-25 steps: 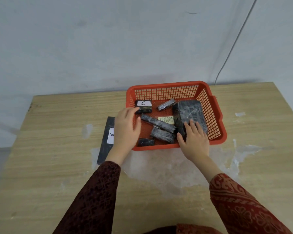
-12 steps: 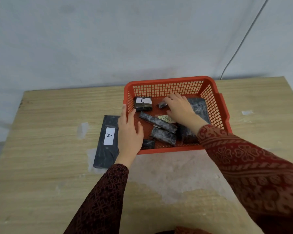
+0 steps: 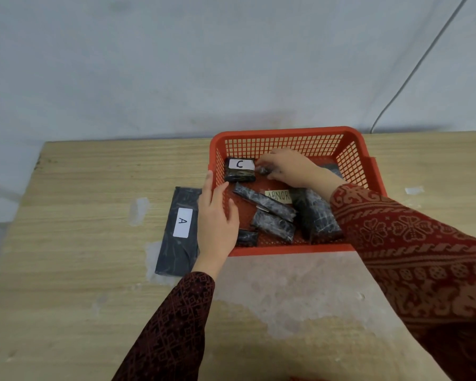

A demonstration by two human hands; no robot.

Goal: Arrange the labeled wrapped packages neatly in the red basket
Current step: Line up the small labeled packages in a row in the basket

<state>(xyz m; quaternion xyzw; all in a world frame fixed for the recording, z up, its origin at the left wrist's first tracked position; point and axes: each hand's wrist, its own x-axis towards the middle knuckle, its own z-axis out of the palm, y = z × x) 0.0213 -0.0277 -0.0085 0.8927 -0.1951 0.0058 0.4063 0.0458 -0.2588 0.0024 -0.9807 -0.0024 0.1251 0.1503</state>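
The red basket (image 3: pixel 286 138) stands on the wooden table (image 3: pixel 80 270), near its far edge and close to the wall (image 3: pixel 176 64). Inside it lie several packages wrapped in dark shiny film. The package with the label C (image 3: pixel 239 169) sits in the far left corner of the basket. Just beside it, to the right, is a small wrapped package (image 3: pixel 262 170), and the right hand (image 3: pixel 291 167) is closed around it, with the fingertips pinching it from both sides. In the middle of the basket two long packages lie at an angle, one (image 3: pixel 264 202) touching the other (image 3: pixel 274 225). A paper label with the letters ABNOR (image 3: pixel 278 196) shows behind them. A bigger dark package (image 3: pixel 315 215) lies on the right side, partly under the right sleeve (image 3: pixel 410 243). One more small package (image 3: pixel 246 237) rests at the near left corner.

The left hand (image 3: pixel 216 218) lies on the left wall of the basket with the fingers spread loosely; it grips nothing that I can see. Outside the basket, just beside its left wall, a long flat package with the label A (image 3: pixel 179 229) lies on the table. A thin cable (image 3: pixel 412 70) runs down the wall behind.
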